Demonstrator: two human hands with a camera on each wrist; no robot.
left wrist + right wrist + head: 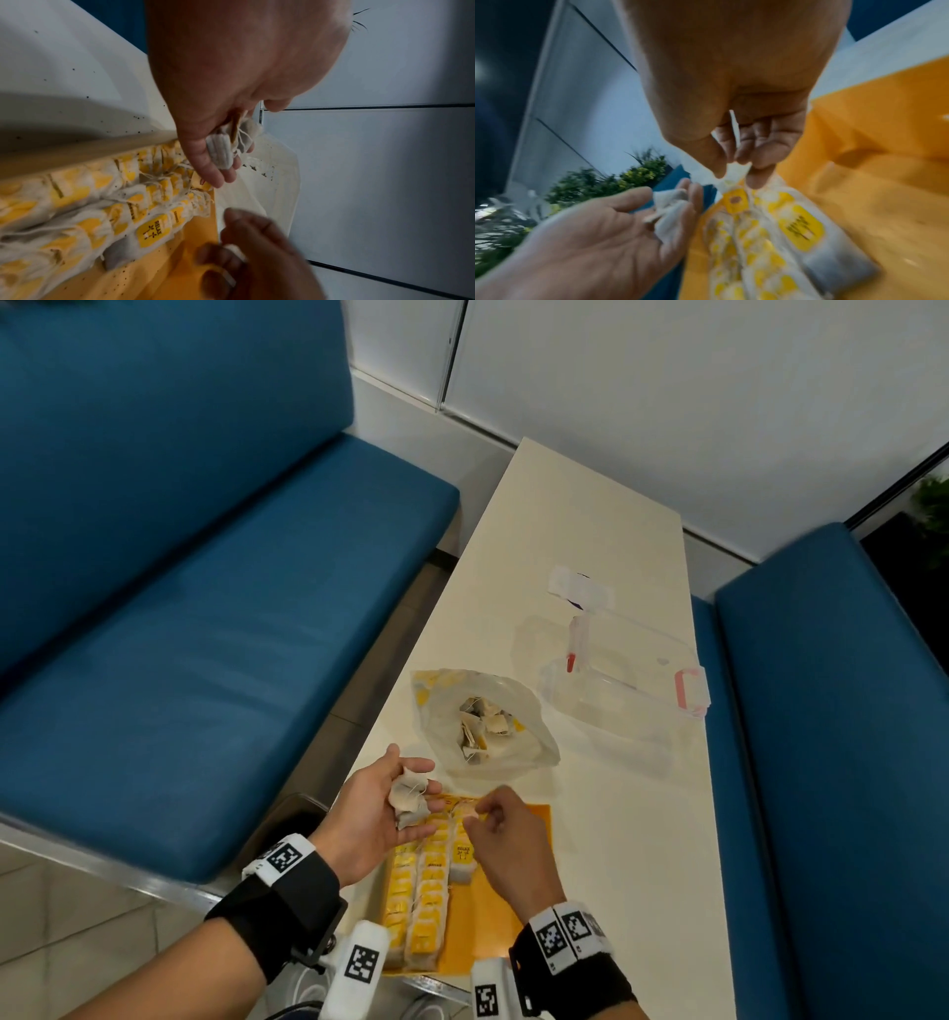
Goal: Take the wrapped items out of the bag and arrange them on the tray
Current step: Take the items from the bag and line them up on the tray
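Observation:
An orange tray [490, 916] lies at the near end of the table and carries rows of yellow-tagged tea bags [421, 906]. My left hand [416, 770] hovers palm up over the tray's far left corner, holding a small bundle of tea bags [411, 801] between thumb and fingers; the left wrist view shows that bundle [223, 150] too. My right hand [475, 814] pinches one tea bag [731, 174] by its top just above the rows. Beyond the tray, the open clear plastic bag [539, 747] still holds several tea bags [482, 721].
A clear plastic box [626, 670] with pink latches stands at the right of the cream table [590, 505], with a small white packet [580, 588] behind it. Blue benches [205, 660] flank the table on both sides. The table's left edge runs close to my left hand.

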